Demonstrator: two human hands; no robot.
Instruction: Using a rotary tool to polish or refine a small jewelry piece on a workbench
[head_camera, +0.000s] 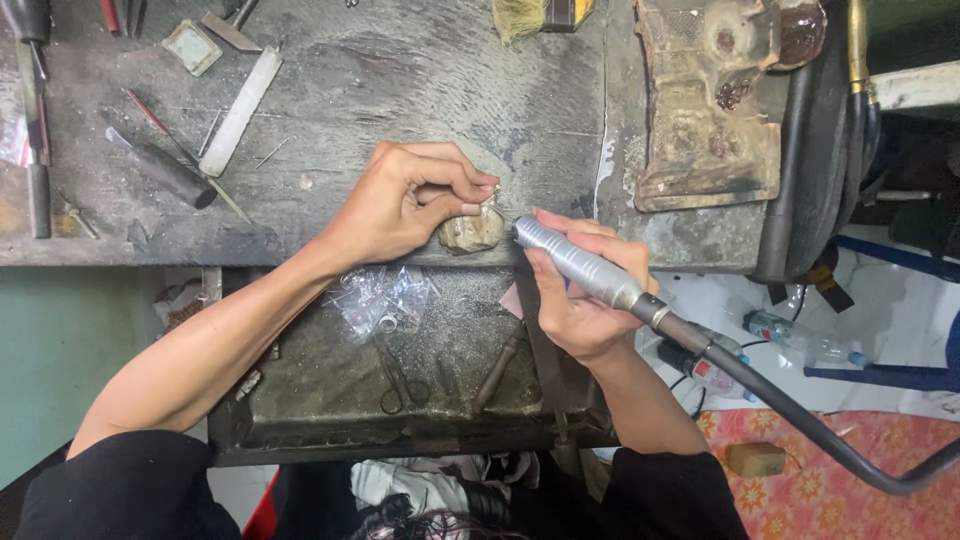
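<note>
Hands at the bench edge, mid-frame.
Left hand (415, 200) pinches something tiny over a stone (470, 232); right hand (580, 300) grips a rotary tool (578, 262). Files (240, 110) lie upper left.

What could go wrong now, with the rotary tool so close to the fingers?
The tip of the silver rotary handpiece in the right hand works right beside the left hand fingertips, which pinch a small piece on the bench peg; a slip may cut them. The piece could also fly from the pinch.
</note>
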